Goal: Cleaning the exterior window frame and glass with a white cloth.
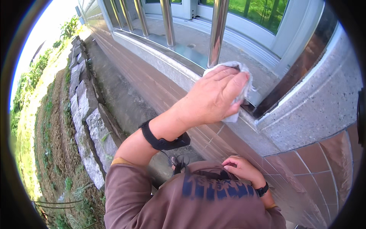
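Note:
My left hand [217, 93] is closed over a white cloth [246, 70] and presses it down on the window ledge. Bunched cloth shows above the knuckles and hangs out below the fingers. Just beyond the cloth stands the foot of a thick shiny metal bar [218, 36]. Under the hand runs the pale stone sill [169, 63] with a metal strip along its edge. My right hand [244, 168] is low in front of my body, near the brown tiled wall [305, 164]. Its fingers curl loosely, the thumb stands apart from them, and nothing shows between.
More upright metal bars [167, 23] line the ledge, with a white window frame [251, 34] behind. A dark reflective upright [301, 68] and a speckled stone surround [316, 103] bound the right side. To the left lie a concrete channel [110, 76], rough stone blocks [85, 99] and soil [57, 145].

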Tool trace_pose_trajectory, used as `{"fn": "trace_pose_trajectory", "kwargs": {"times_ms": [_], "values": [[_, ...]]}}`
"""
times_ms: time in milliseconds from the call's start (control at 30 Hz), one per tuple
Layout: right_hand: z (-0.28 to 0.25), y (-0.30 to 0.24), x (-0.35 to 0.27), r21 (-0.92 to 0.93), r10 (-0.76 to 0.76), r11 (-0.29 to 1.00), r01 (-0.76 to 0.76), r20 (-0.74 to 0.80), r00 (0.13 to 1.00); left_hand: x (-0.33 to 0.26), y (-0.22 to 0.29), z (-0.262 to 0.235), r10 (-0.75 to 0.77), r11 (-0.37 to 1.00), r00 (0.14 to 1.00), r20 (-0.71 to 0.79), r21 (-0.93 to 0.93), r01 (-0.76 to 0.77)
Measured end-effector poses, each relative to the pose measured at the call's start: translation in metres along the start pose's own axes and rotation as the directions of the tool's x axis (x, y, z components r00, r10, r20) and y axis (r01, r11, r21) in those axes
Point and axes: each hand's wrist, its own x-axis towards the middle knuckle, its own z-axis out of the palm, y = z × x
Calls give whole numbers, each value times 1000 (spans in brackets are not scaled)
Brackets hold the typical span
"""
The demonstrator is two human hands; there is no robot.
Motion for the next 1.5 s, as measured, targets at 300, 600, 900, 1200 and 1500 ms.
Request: {"fn": "trace_pose_trajectory", "kwargs": {"times_ms": [300,600,900,1200,1500], "values": [[-16,-93,-3,-215,-360,931,296,-397,844,18,1,12,59,975,998,10,-214,-55],[-40,-115,-11,-967,-966,254,20,-255,-39,30,5,20,208,877,978,15,-446,-180],[-53,-107,-9,-999,-999,20,48,-22,-44,-3,-2,16,158,896,964,-216,-379,-232],[-54,-103,-18,-1000,-1000,-19,-12,19,7,10,7,18,111,957,993,29,-272,-98],[-57,-100,-17,-997,-999,-25,75,27,21,-59,-25,2,-117,933,924,-364,-359,-24]]}}
